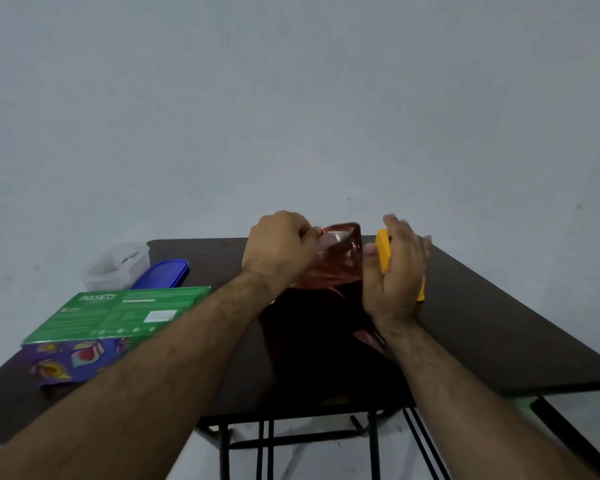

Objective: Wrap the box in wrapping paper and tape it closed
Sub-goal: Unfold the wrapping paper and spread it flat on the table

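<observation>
Wrapping paper (340, 261), red and translucent, was held raised above the middle of the dark table (482, 323), its lower part trailing down onto the tabletop toward the near edge. Its upper left corner was pinched by the curled fingers of the left hand (281, 247). At its right edge, a yellow box (383, 251) was gripped by the right hand (395, 268), with the thumb on the box's near face and the fingers, blurred, wrapped behind it. Whether the paper touched the box could not be told. On the table's left side, a green carton (118, 313) was seen lying on a sheet of purple patterned paper (70, 362). Beyond it, at the far left corner, a blue lid (163, 273) lay beside a white container (115, 265).
</observation>
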A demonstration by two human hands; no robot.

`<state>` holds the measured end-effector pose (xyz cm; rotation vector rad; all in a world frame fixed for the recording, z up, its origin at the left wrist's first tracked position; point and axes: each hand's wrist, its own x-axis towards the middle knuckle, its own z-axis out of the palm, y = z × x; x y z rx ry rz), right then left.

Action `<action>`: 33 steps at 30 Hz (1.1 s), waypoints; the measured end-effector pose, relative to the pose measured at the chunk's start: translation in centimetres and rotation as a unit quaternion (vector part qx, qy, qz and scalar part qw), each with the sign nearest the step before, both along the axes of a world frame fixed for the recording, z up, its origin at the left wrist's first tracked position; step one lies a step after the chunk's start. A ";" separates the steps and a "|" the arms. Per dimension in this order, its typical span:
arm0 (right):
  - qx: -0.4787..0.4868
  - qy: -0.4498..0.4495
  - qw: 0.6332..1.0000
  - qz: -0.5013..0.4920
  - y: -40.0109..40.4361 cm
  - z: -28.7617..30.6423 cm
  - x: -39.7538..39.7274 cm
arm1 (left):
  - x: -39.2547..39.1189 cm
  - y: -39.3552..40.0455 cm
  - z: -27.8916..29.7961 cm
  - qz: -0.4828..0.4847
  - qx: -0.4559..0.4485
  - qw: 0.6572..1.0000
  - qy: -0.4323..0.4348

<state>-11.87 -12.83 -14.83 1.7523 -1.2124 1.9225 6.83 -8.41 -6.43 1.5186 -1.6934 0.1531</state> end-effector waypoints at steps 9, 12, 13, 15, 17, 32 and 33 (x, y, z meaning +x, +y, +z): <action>-0.058 0.306 0.950 -0.002 2.3 4.4 4.0 | 4.3 -2.7 7.8 -0.145 -0.004 0.925 0.350; 0.006 0.356 0.929 -0.102 3.2 5.2 5.2 | 5.3 -3.4 9.3 -0.184 0.082 0.891 0.407; 0.031 0.361 0.921 -0.141 3.5 5.4 5.6 | 5.5 -3.6 9.3 -0.194 0.120 0.884 0.409; 0.039 0.387 0.908 -0.154 3.4 5.8 6.2 | 5.8 -4.1 9.4 -0.238 0.184 0.854 0.425; -0.006 0.440 0.892 -0.104 2.8 5.6 6.5 | 5.8 -4.4 9.5 -0.277 0.218 0.822 0.447; 0.391 0.539 0.744 0.057 -0.8 0.4 7.1 | 7.0 -12.0 6.1 -0.098 0.185 0.813 0.543; 0.382 0.538 0.750 0.046 -0.7 0.1 7.1 | 6.8 -12.7 5.4 -0.082 0.171 0.813 0.550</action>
